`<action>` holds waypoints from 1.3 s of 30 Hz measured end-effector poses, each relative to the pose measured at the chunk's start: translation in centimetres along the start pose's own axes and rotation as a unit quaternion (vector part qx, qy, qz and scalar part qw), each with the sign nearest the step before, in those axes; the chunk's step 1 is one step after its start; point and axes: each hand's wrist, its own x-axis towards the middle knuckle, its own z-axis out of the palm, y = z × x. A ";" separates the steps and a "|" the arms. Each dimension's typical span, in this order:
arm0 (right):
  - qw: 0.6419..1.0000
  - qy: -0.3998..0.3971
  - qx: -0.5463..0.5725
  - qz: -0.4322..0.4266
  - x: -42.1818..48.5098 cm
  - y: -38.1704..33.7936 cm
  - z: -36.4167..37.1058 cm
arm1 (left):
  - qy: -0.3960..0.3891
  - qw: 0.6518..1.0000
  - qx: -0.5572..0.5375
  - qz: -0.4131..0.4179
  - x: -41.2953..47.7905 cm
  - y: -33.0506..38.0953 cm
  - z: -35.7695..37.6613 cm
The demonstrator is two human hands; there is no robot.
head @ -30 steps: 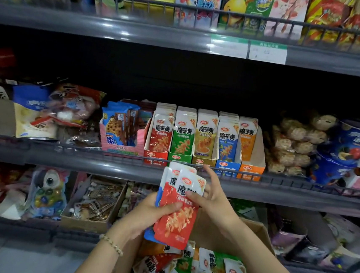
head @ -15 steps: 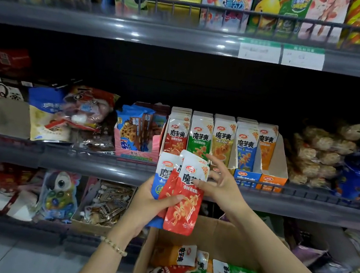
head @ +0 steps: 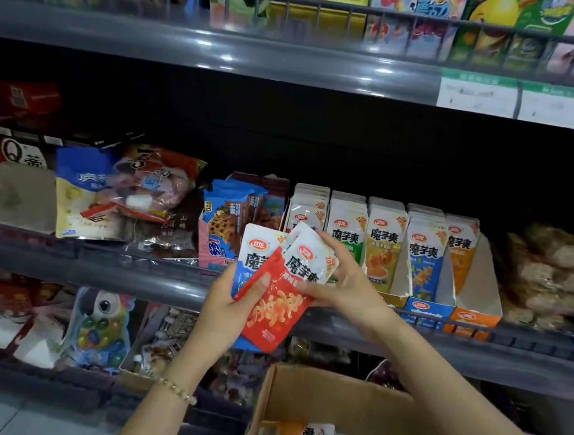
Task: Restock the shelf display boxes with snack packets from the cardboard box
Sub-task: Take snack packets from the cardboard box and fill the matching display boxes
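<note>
My left hand holds a fanned bunch of snack packets, red ones in front and a blue one behind, its thumb across the red front. My right hand pinches the top red packet at its right edge. The bunch is right in front of the row of display boxes on the middle shelf, at its left end. The boxes hold upright red, green, yellow, blue and orange packets. The cardboard box is below, at the bottom right, with more packets inside.
A wire rail runs along the middle shelf's front edge. Left of the display boxes stand a pink cookie box and loose snack bags. Round wrapped snacks sit to the right. The upper shelf overhangs.
Both hands have lifted the packet bunch up from over the cardboard box to the front of the left display boxes. The camera has moved closer and turned left.
</note>
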 end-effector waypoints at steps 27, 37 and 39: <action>0.810 0.095 -0.574 -0.076 11.4 -1.1 -3.5 | 0.051 0.998 -0.002 0.021 5.0 0.9 -0.9; 0.974 0.041 -0.184 -0.128 3.9 -3.4 -3.7 | -0.047 0.997 0.042 0.043 3.3 1.7 2.9; 0.988 -0.002 -0.126 -0.094 2.0 -3.8 -4.7 | -0.080 0.994 0.055 0.050 3.0 1.7 4.8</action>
